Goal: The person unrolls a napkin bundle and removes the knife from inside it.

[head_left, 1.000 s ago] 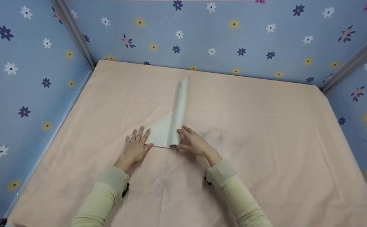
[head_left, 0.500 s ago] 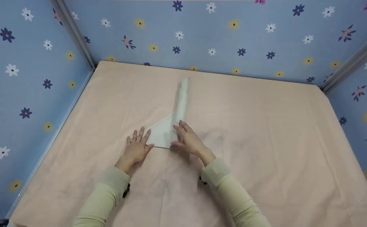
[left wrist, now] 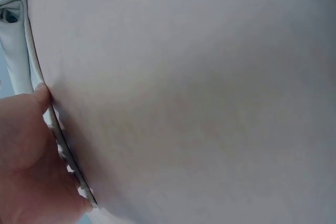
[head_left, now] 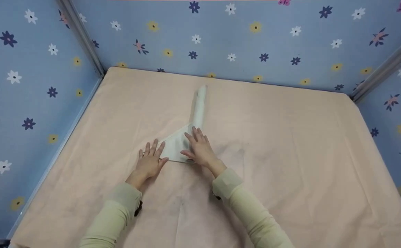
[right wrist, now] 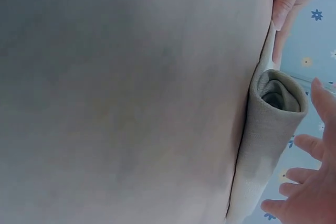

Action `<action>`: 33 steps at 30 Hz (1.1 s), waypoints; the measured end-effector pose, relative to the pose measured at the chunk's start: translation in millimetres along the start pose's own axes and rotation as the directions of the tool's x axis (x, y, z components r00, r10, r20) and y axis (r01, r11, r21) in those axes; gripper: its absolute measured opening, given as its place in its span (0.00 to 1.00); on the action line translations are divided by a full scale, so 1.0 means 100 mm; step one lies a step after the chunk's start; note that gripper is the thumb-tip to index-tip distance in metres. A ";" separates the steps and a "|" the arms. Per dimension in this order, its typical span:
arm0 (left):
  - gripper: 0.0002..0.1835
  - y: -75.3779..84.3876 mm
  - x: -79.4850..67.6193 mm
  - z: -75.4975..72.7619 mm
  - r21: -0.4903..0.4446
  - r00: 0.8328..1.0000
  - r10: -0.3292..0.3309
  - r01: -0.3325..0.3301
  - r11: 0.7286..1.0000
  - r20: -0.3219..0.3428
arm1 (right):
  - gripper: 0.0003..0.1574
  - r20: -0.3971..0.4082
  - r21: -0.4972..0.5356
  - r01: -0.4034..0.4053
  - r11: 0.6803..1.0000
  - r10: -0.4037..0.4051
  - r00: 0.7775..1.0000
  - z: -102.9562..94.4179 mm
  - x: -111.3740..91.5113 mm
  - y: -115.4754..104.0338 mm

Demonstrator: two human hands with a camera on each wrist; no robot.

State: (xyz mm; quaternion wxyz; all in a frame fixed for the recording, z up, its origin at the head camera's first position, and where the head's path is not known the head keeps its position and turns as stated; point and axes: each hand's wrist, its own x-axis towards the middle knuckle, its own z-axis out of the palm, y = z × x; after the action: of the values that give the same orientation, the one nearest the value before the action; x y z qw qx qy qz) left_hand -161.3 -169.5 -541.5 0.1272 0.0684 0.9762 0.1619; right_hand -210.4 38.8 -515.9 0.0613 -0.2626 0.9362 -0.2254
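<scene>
A pale cloth [head_left: 199, 106] lies partly rolled into a long tube, its far end pointing at the back wall. To the tube's left, a flat triangular flap [head_left: 175, 148] is spread on the table. My left hand [head_left: 148, 162] presses on the left corner of that flap with fingers spread; the left wrist view shows its thumb [left wrist: 42, 97] at the cloth's near edge. Over the near part of the tube is my right hand [head_left: 202, 150], fingers extended and spread. In the right wrist view the roll's coiled end [right wrist: 278, 95] faces the camera, with the right fingers [right wrist: 310, 145] beside it.
A peach cover [head_left: 290, 144] with soft creases spreads over the table. Blue flower-patterned panels [head_left: 228, 38] stand at the back and both sides, with metal posts [head_left: 83, 38] at the corners.
My right hand has moved left and slightly forward, from the tube's right side to over its near part. The left hand stays in place on the flap.
</scene>
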 end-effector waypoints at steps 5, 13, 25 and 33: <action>0.34 -0.01 0.00 0.00 -0.008 1.000 0.003 -0.003 1.000 -0.001 | 0.43 0.006 -0.053 -0.023 0.998 0.024 1.000 0.03 0.07 -0.04; 0.33 -0.03 -0.01 0.02 -0.015 0.999 0.033 -0.033 0.999 -0.027 | 0.45 0.006 -0.110 -0.077 0.991 0.078 0.997 0.08 0.14 -0.08; 0.34 -0.02 -0.01 0.02 -0.006 1.000 0.015 -0.015 1.000 -0.024 | 0.48 -0.004 -0.130 -0.137 0.982 0.138 0.990 0.15 0.20 -0.10; 0.33 -0.02 -0.01 0.01 -0.008 0.999 0.019 -0.019 1.000 -0.028 | 0.49 0.027 -0.143 -0.137 0.980 0.142 0.990 0.19 0.19 -0.05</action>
State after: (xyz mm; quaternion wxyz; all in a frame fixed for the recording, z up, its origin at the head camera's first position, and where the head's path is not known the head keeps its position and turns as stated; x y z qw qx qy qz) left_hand -160.3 -170.7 -543.0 0.1123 0.0747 0.9765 0.1681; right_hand -220.1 17.8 -530.2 0.0756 -0.2043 0.9646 -0.1488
